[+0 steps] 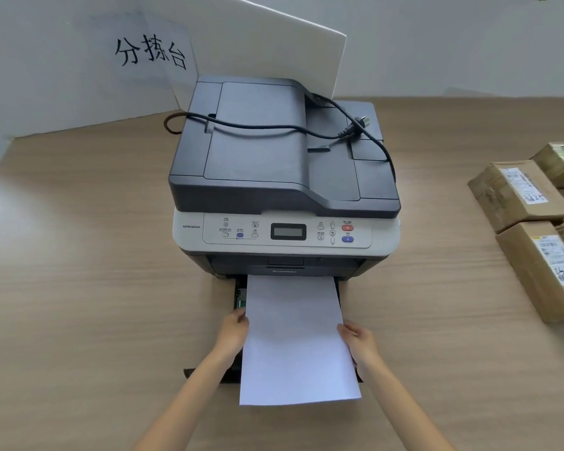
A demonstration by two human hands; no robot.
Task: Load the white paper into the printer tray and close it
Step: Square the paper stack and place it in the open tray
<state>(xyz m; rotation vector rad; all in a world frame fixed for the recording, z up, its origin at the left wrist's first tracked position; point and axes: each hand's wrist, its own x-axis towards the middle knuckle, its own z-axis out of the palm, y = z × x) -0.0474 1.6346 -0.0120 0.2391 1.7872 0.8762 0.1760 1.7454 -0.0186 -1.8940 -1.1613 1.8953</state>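
A grey and white printer [284,177] stands on the wooden table, its black paper tray [238,297] pulled out toward me. White paper [295,343] lies over the open tray, its far end under the printer's front and its near end sticking out past the tray's front edge. My left hand [233,333] grips the paper's left edge. On the right edge my right hand [360,343] holds it at about the same height. Most of the tray is hidden under the paper.
A black power cord with plug [345,133] lies loose on the printer lid. Brown cardboard parcels [531,222] are stacked on the table at the right. White boards [267,47] with a handwritten sign [150,53] stand behind the printer.
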